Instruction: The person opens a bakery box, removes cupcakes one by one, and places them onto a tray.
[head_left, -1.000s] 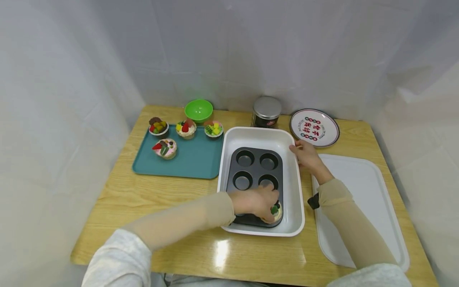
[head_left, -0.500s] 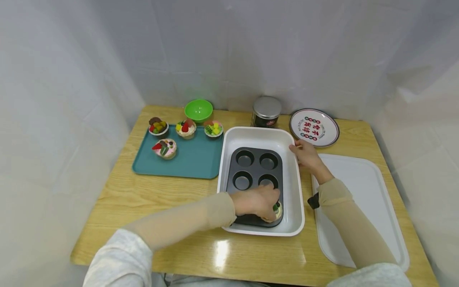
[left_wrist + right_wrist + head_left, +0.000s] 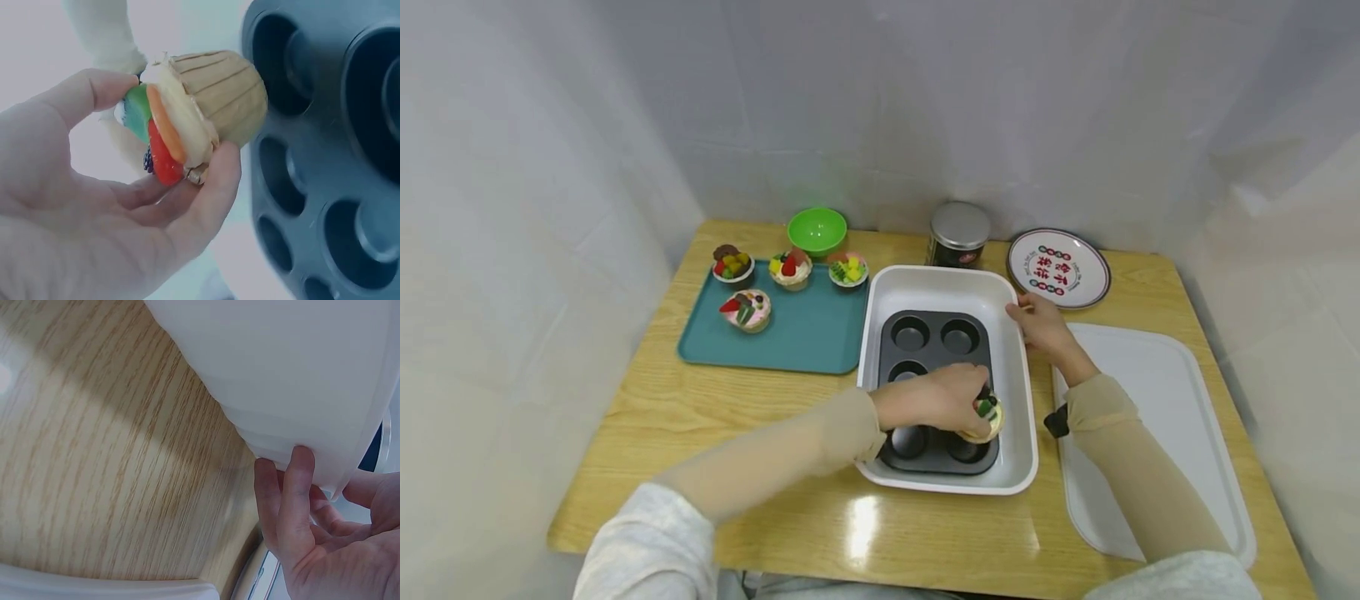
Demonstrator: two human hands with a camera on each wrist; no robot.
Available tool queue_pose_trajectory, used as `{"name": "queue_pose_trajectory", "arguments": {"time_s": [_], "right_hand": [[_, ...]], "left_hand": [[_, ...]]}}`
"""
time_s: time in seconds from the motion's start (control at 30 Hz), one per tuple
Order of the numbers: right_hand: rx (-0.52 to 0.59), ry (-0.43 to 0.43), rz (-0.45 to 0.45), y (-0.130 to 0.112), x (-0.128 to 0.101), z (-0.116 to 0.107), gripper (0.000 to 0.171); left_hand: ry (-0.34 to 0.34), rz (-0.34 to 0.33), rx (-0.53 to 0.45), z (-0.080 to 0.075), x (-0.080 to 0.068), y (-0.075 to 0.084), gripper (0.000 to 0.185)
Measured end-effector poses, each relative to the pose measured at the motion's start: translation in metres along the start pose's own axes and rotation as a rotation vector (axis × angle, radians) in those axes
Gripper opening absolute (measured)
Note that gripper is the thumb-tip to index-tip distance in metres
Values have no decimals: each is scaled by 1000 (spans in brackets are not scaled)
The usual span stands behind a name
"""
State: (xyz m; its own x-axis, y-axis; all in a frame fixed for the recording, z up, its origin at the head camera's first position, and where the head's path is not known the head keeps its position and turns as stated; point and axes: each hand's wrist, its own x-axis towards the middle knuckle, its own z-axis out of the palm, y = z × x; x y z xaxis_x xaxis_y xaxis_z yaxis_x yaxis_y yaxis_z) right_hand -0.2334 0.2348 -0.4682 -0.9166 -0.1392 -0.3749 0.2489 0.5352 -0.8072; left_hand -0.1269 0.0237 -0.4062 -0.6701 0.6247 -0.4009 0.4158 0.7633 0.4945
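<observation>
My left hand [image 3: 934,397] grips a cupcake [image 3: 991,418] over the near right cup of a dark muffin tin [image 3: 935,354]. In the left wrist view, thumb and fingers pinch the cupcake [image 3: 228,94] around its cream and fruit top, with its ridged tan base pointing away from the palm. The tin lies inside a white rectangular pan [image 3: 1018,450]; some of its cups are hidden behind the hand. At the pan's far right side, my right hand [image 3: 1042,327] holds the rim, thumb on the inside and fingers [image 3: 294,500] against the outer wall.
Several fruit-topped cupcakes stand on a teal tray [image 3: 805,350] at the left. Behind are a green bowl [image 3: 817,231], a lidded tin can [image 3: 958,233] and a printed plate [image 3: 1086,275]. A white tray [image 3: 1157,400] lies on the right, partly under the right forearm.
The cupcake, which sat at the near right cup of the muffin tin, has risen out of it in my left hand, moving slightly away from me. My right hand stays on the rim.
</observation>
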Motion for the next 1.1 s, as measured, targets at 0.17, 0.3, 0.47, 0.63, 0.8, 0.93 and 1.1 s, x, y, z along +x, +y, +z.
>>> {"name": "queue_pose_trajectory", "arguments": {"time_s": [0.17,0.3,0.47,0.63,0.8,0.93,1.1], "right_hand": [[-7,-4,-3,0,0,0,55],[-3,-7,-10,1,0,0,55],[-1,-14,-15,3,0,-1,57],[1,-17,-14,6,4,-2,57],[42,-18,-11,8,6,-1,54],[59,-21,-7,8,7,-1,54],[40,-22,-4,7,6,-1,55]], "left_hand": [[143,-38,-83,-28,-15,-10,50],[242,-93,-149,-53,-31,-27,57],[352,-156,-192,-80,-46,-59,58],[420,-240,-254,-99,-61,-96,61],[425,-336,-266,-106,-70,-133,64],[422,-378,-264,-103,-70,-161,64],[447,-407,-259,-94,-70,-182,63]]}}
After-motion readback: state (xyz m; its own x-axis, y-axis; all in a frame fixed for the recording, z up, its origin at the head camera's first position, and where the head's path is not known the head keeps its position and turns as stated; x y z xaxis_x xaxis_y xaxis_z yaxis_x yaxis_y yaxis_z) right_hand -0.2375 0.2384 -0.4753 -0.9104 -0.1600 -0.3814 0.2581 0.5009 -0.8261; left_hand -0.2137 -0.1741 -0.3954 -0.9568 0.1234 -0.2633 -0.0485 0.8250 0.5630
